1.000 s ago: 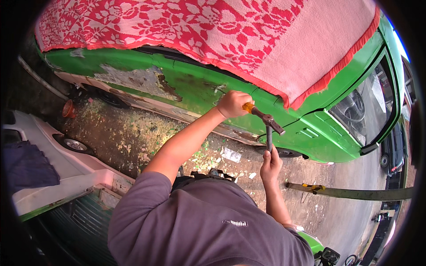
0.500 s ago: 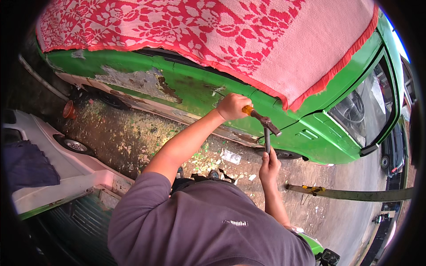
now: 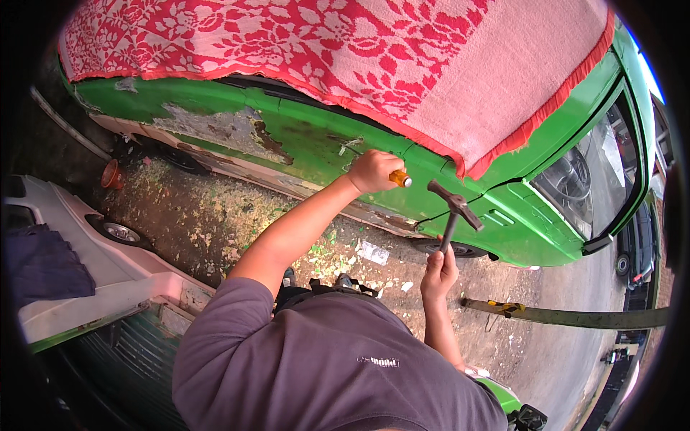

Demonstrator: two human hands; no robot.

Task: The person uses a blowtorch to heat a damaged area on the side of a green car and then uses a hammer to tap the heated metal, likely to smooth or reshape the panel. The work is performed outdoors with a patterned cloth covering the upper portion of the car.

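Note:
My left hand (image 3: 373, 172) is closed around a tool with an amber handle (image 3: 399, 178) that has a pale end cap. Its working end is hidden by the fist, which is against or just in front of the green van's side panel (image 3: 309, 133). In my right hand (image 3: 439, 271), lower and to the right, is a hammer (image 3: 455, 207) gripped by its dark shaft. The hammer's head is raised, a short gap to the right of the amber handle. Bare grey and rusty patches (image 3: 223, 129) show where the panel's paint is gone.
A red and pink floral blanket (image 3: 323, 50) covers the van's upper part. Paint flakes (image 3: 223, 223) litter the ground. A pale vehicle (image 3: 108, 280) with dark cloth (image 3: 47, 266) stands at left. A post with yellow-black tape (image 3: 568, 314) juts in from the right. An orange cone-like object (image 3: 112, 175) lies far left.
The hammer's head has swung away from the end of the amber handle, to the right. My left hand has stayed almost in place at the panel.

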